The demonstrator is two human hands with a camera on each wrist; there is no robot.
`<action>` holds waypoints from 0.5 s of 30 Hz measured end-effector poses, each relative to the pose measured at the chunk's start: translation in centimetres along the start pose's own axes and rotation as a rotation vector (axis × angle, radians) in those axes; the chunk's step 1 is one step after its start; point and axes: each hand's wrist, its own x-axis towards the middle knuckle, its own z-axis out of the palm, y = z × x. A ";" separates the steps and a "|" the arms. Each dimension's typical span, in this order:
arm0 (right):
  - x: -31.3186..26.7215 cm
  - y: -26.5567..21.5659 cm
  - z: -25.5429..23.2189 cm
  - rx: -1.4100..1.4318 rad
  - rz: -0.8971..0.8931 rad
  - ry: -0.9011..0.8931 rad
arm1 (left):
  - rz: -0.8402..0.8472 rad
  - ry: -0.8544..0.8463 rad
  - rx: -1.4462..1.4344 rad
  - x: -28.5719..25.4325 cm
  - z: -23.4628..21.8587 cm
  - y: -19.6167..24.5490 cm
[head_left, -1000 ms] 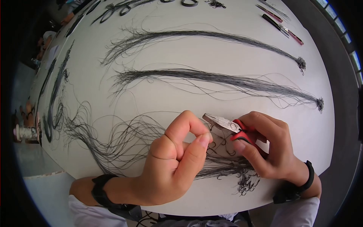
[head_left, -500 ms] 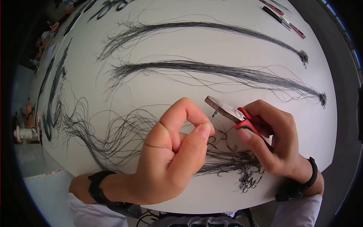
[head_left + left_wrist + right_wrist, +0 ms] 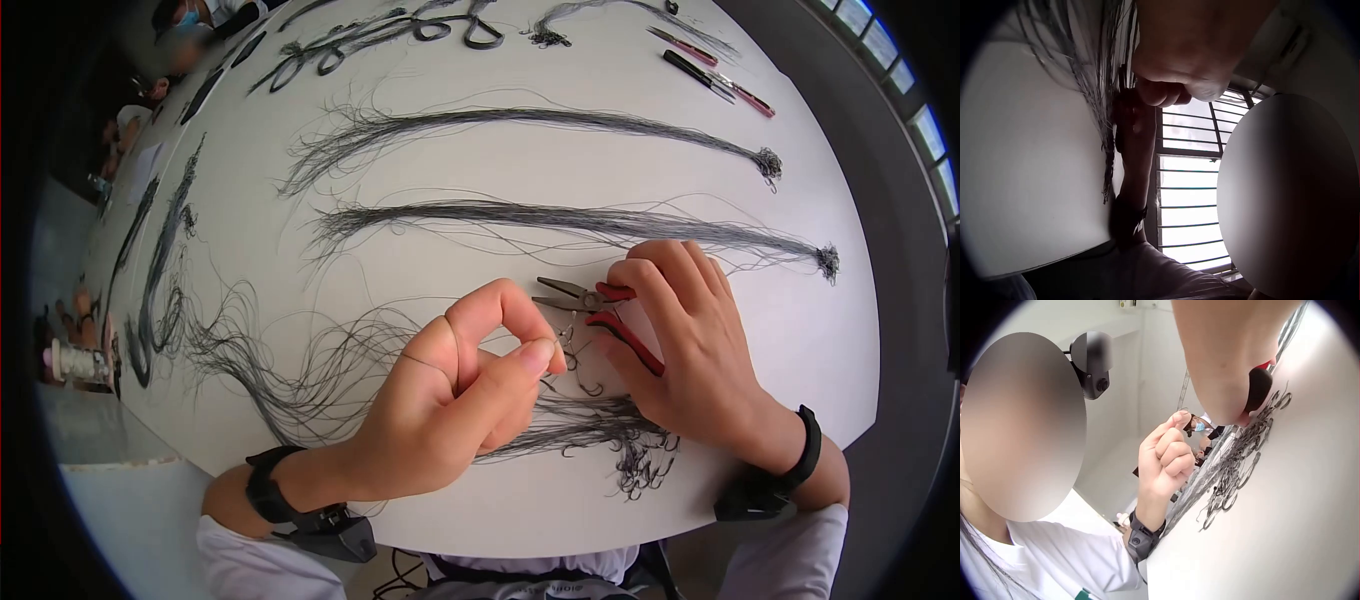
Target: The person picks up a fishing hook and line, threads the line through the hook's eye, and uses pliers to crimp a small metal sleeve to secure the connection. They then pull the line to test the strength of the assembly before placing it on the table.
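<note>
My left hand [image 3: 450, 390] pinches a thin dark fishing line between thumb and index fingertip. A strand of the line also runs round the index finger. In my right hand [image 3: 690, 350] are pliers [image 3: 598, 296] with red and black handles, their jaws apart and pointing left, low over the table. Just right of the left fingertips, below the pliers, are some dark fish hooks [image 3: 590, 388]. A bundle of lines [image 3: 560, 415] lies beneath both hands, its cluster of hooks [image 3: 645, 465] near the front edge. In the right wrist view, the right hand mostly hides the pliers.
Two long line bundles [image 3: 520, 212] stretch across the table [image 3: 480, 520] beyond my hands, hooks at their right ends. Several tools [image 3: 700, 75] lie at the back right. More coiled bundles [image 3: 430, 32] are at the back, and a thread spool [image 3: 80, 362] is at the left edge.
The pliers' jaws have opened, and the right hand has spread over the handles and come lower. The left hand keeps its pinch. The head view has tilted to show more of the far table.
</note>
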 end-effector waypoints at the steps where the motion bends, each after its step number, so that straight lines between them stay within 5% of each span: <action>1: -0.1 0.0 0.1 -0.006 0.010 -0.037 | -0.004 -0.025 0.005 0.0 0.0 0.1; 6: 0.3 -0.2 -0.7 0.106 -0.080 0.110 | -0.009 -0.104 0.040 -0.3 -0.3 0.4; 8: 0.4 -0.5 -1.5 0.597 -0.115 0.013 | -0.042 -0.163 -0.003 -0.5 -0.3 0.5; 10: 0.2 -1.0 -1.6 0.667 -0.100 0.054 | -0.041 -0.178 0.016 -0.6 0.0 0.6; 12: -0.2 -1.2 -2.1 0.936 0.065 -0.195 | -0.044 -0.193 0.032 -0.7 0.2 0.6; 15: -0.6 -1.5 -2.0 1.232 0.226 -0.288 | -0.038 -0.186 0.114 -0.9 0.1 0.4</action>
